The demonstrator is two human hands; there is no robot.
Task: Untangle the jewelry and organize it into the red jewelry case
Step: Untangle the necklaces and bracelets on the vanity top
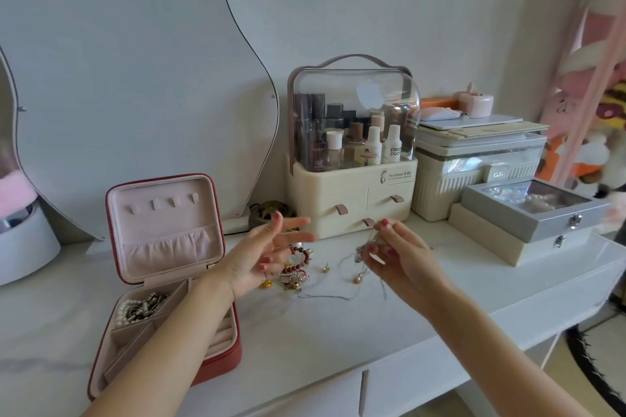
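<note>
A white table (338,335) carried an open red case (216,359), loose jewelry (298,272), a cream organizer (352,193), stacked boxes (501,234) and a mirror (135,78).

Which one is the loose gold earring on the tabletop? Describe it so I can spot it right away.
Start at the cream cosmetic organizer and look at the white tabletop in front of it, between the two hands. The gold earring lies alone there, right of the red bead bracelet: tiny, separate, and attached to no chain.
</note>
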